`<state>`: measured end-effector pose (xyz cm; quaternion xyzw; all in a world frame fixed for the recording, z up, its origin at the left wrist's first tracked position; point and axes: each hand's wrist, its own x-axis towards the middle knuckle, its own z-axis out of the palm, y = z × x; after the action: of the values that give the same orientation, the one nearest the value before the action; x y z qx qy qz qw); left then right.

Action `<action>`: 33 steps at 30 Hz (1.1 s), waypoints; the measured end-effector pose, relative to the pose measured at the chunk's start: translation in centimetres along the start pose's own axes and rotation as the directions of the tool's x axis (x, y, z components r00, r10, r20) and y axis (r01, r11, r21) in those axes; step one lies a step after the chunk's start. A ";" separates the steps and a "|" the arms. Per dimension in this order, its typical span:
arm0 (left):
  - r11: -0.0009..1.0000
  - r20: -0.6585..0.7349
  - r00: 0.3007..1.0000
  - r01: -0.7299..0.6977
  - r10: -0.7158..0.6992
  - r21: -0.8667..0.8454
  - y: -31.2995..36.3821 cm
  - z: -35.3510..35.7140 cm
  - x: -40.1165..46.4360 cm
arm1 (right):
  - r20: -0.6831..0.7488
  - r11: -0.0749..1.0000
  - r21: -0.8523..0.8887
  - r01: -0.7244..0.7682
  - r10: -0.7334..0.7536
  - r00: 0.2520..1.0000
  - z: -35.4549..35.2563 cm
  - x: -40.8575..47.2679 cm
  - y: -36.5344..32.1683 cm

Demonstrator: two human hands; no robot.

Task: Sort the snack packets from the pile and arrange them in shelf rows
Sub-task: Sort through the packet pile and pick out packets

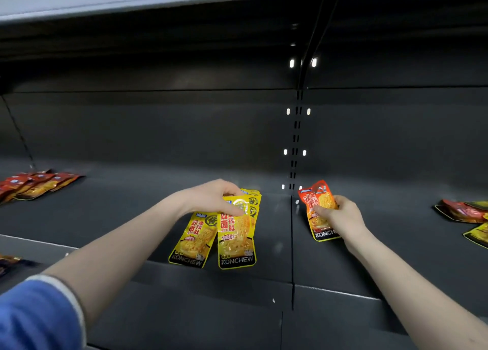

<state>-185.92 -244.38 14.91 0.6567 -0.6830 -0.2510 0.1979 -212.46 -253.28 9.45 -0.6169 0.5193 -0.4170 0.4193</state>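
Centrally, two bare hands work on a dark metal shelf point(264, 244) viewed from the head camera. Left hand point(211, 197): fingers curled down, pinching the top edge of a yellow packet point(236, 233) that lies flat on the shelf deck at about 6 o'clock from the hand. Legible print on this packet: "KONCHEW" in white on the black bottom band, with large red Chinese characters above it. A second yellow packet point(191, 240) lies just beside it at 9 o'clock, tilted, overlapped at its right edge, and bears the same "KONCHEW" band; its top is hidden under the hand. Further yellow packet edges point(254, 199) protrude behind the held packet at 1 o'clock; their count cannot be determined.

Right hand point(340, 216): fingers closed around an orange-red packet point(318, 207), gripping its middle. The brand band reads "KONCH", the remainder covered by the wrist. Whether this packet touches the shelf deck cannot be determined.

At 9 o'clock, far left, a row of red packets point(37, 183) lies overlapped on the shelf deck; the print is too small and blurred to read, and the row is cut off by the frame edge. At 3 o'clock, far right, a red packet point(460, 211) and a yellow one point(479, 234) are cut off by the frame. At lower left, a blue sleeve point(37, 318) covers the left upper arm, and dark packets point(8, 264) on a lower level are indistinct
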 end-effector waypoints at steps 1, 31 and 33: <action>0.999 -0.020 1.000 -0.015 0.016 0.030 0.0 0.2 0.3 | -0.005 1.000 -0.002 -0.005 0.005 1.000 0.0 0.0 0.1; 0.925 -0.006 0.966 -0.246 0.258 0.289 -2.0 3.2 2.6 | -0.016 0.999 -0.028 -0.019 0.019 1.000 0.2 0.1 0.9; 0.934 -0.094 0.960 -0.230 0.264 0.273 -2.3 3.2 2.3 | -0.016 1.000 0.015 -0.021 0.022 1.000 0.1 0.1 0.6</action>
<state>-186.18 -246.45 10.82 0.6006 -0.7728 -0.0895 0.1842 -212.51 -253.48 8.85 -0.6047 0.5261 -0.4215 0.4242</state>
